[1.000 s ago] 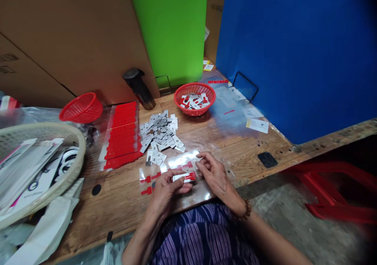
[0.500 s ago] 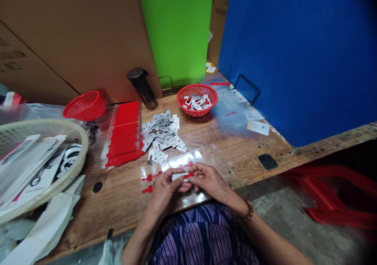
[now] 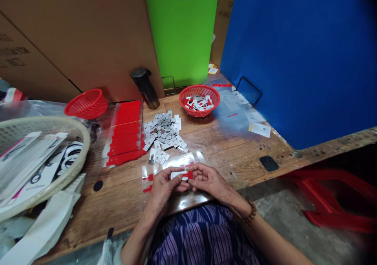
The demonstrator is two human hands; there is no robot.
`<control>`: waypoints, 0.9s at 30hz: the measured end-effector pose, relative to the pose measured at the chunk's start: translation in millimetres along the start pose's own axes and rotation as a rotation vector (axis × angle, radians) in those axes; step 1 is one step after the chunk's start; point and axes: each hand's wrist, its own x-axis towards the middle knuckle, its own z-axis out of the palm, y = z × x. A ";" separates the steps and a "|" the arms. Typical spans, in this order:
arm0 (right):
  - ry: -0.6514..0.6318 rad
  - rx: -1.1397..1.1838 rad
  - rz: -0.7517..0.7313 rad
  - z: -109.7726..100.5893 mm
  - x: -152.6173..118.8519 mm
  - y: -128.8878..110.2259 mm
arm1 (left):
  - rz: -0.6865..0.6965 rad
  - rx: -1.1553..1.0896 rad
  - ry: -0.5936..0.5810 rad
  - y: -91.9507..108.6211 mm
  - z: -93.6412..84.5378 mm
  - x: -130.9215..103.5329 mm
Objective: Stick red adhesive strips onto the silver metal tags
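Our right hand (image 3: 209, 180) has moved in beside our left hand (image 3: 161, 182); nearly closed, both pinch the card (image 3: 185, 175) at opposite ends, likely to steady it above the near sheet (image 3: 171, 161) on the worktop (image 3: 114, 202).

There are two hands (image 3: 161, 184) (image 3: 213, 182) – two red baskets (image 3: 88, 106) (image 3: 196, 113) – one tumbler (image 3: 146, 89)

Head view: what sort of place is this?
Likely a hand-assembly workshop: a pile of small grey-white cards, stacked thin red sheets, and a round red plastic basket holding red-marked cards.
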 end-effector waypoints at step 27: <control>0.171 -0.255 -0.129 -46.5 59.9 -65.8 | 0.183 -0.033 0.066 -19.8 1.8 10.0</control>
